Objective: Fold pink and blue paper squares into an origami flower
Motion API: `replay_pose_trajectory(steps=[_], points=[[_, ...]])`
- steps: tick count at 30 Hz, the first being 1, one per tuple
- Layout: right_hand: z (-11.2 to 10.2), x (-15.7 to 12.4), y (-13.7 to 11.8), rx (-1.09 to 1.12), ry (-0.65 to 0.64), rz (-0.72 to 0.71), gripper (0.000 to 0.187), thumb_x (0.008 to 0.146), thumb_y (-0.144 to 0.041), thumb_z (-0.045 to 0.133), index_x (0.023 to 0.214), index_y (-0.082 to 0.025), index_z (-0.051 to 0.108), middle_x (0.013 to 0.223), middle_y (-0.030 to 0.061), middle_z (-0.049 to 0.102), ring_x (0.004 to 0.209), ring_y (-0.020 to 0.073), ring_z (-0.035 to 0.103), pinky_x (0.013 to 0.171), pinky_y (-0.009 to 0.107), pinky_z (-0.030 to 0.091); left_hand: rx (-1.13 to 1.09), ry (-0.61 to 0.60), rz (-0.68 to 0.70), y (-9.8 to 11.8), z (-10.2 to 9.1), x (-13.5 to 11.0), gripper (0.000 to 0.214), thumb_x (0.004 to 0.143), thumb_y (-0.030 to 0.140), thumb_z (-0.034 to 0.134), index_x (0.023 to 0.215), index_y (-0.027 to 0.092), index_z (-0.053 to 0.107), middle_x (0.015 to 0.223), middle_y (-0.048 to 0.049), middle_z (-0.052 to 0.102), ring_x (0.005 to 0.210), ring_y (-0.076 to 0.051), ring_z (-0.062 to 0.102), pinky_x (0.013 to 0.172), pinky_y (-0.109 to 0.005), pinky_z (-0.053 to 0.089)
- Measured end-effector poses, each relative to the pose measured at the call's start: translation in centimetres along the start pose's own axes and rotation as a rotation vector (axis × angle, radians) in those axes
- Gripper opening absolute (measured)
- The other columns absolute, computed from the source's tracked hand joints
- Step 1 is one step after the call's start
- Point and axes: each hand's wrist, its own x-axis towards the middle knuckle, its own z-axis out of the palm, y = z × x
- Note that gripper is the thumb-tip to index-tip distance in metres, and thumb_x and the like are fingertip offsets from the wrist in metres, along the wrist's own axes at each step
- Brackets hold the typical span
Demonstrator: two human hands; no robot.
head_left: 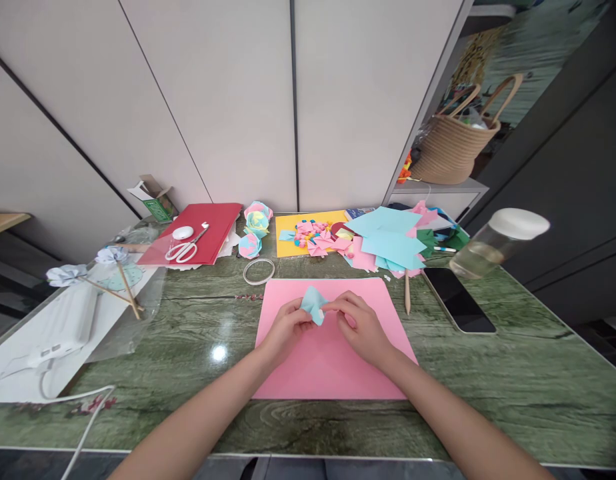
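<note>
A small piece of folded light blue paper (313,302) is held up over a pink sheet (333,373). My left hand (287,327) pinches the paper's lower left side between thumb and fingers. From the other side my right hand (359,325) reaches in, its index fingertip touching the paper's right edge. The right thumb stands apart from that finger, and the other fingers are curled. A small whitish spot shows on the paper close to the fingertip; what it is I cannot tell.
Behind the pink sheet lie a tape roll (259,271), paper balls (250,245), a yellow sheet (285,225) with small coloured pieces, and blue paper sheets (388,233). White scissors (183,250) rest on a red folder (208,220). Rightward are a phone (461,300) and a bottle (488,250).
</note>
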Motion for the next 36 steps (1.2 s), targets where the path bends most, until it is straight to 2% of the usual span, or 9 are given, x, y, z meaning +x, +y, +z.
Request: replay_pose_trajectory(steps=[5,8,12,14,16,20,27,30,36], points=[[0.0,-0.1,0.1,-0.086,0.02,-0.011,0.042,0.072,0.0,0.04,0.099,-0.026,0.06,0.085,0.0032,0.052,0.081,0.0177,0.047,0.073,0.032,0.037,-0.016,-0.005,0.003,-0.1,0.0,0.1,0.013,0.058,0.009,0.052,0.069,0.012,0.059,0.066,0.0004,0.051,0.064,-0.01,0.044,0.062,-0.022,0.036],[-0.1,0.0,0.2,-0.074,0.076,0.053,0.039,0.074,-0.004,0.04,0.102,-0.024,0.057,0.088,0.0042,0.053,0.082,0.0181,0.048,0.074,0.032,0.037,-0.021,-0.002,0.008,-0.2,0.0,0.0,0.012,0.057,0.009,0.053,0.068,0.012,0.058,0.064,0.0008,0.05,0.061,-0.01,0.044,0.06,-0.022,0.035],[-0.4,0.5,0.1,0.258,0.085,0.2,0.025,0.081,-0.017,0.038,0.1,-0.021,0.053,0.085,0.0028,0.054,0.071,0.0145,0.051,0.068,0.029,0.04,0.004,-0.003,0.028,-0.2,0.1,-0.1,0.012,0.06,0.011,0.055,0.071,0.012,0.059,0.067,-0.0005,0.052,0.063,-0.011,0.046,0.063,-0.024,0.037],[-0.5,0.6,-0.1,0.432,0.037,0.225,0.018,0.083,-0.024,0.039,0.091,-0.019,0.054,0.081,0.0021,0.054,0.067,0.0132,0.05,0.066,0.028,0.041,0.048,0.002,0.041,-0.2,0.2,-0.2,0.014,0.061,0.012,0.057,0.075,0.012,0.06,0.07,-0.0013,0.054,0.065,-0.011,0.048,0.065,-0.025,0.038],[-0.3,0.7,-0.1,0.507,-0.026,0.231,0.014,0.08,-0.029,0.046,0.079,-0.018,0.054,0.075,0.0011,0.053,0.066,0.0133,0.05,0.064,0.027,0.04,0.1,0.01,0.056,-0.1,0.2,-0.2,0.014,0.063,0.015,0.059,0.077,0.012,0.06,0.071,-0.0017,0.056,0.066,-0.012,0.049,0.066,-0.025,0.038],[0.6,0.6,0.1,0.462,-0.067,0.266,0.014,0.071,-0.028,0.056,0.065,-0.017,0.051,0.066,-0.001,0.05,0.064,0.0132,0.047,0.059,0.025,0.037,0.174,0.008,0.074,-0.4,0.0,-0.1,0.013,0.064,0.016,0.059,0.076,0.012,0.06,0.071,-0.0016,0.057,0.067,-0.012,0.049,0.066,-0.024,0.038],[1.1,0.4,0.3,0.417,0.04,0.238,0.013,0.069,-0.021,0.054,0.059,-0.017,0.047,0.064,-0.0016,0.046,0.062,0.0121,0.043,0.058,0.024,0.034,0.221,0.016,0.069,-0.7,0.3,-0.2,0.015,0.064,0.017,0.062,0.078,0.012,0.062,0.072,-0.002,0.058,0.067,-0.013,0.05,0.066,-0.024,0.038],[1.1,0.5,0.5,0.437,0.082,0.275,0.016,0.068,-0.017,0.052,0.056,-0.018,0.041,0.061,-0.0032,0.041,0.059,0.0112,0.04,0.056,0.023,0.032,0.211,0.008,0.071,-0.5,0.6,-0.3,0.019,0.062,0.017,0.064,0.08,0.013,0.062,0.072,-0.002,0.059,0.069,-0.013,0.051,0.068,-0.025,0.039],[0.7,0.7,0.4,0.563,-0.017,0.268,0.01,0.073,-0.024,0.049,0.066,-0.017,0.048,0.065,-0.0015,0.045,0.063,0.0125,0.043,0.059,0.024,0.035,0.204,0.008,0.066,-0.4,0.7,-0.4,0.02,0.063,0.021,0.064,0.081,0.012,0.062,0.072,-0.0035,0.061,0.07,-0.015,0.053,0.071,-0.028,0.04]])
